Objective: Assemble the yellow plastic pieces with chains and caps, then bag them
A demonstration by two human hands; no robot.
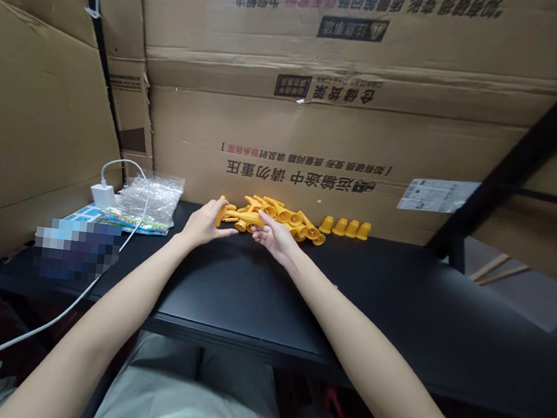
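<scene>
Between my two hands is a long yellow-orange plastic piece. At its left end, a flat part sits in the fingers of my left hand, whose thumb points to the right. My right hand pinches the other end between thumb and fingers. Just behind lies a pile of yellow-orange plastic parts, some rod-like and some cup-shaped with their open ends towards me. To the right of the pile, several small yellow cup-shaped parts stand in a row.
Cardboard sheets wall in the back and left of the black shelf. At left are a white charger, its cable, clear plastic wrap and a blurred packet. A black metal post slants up at right.
</scene>
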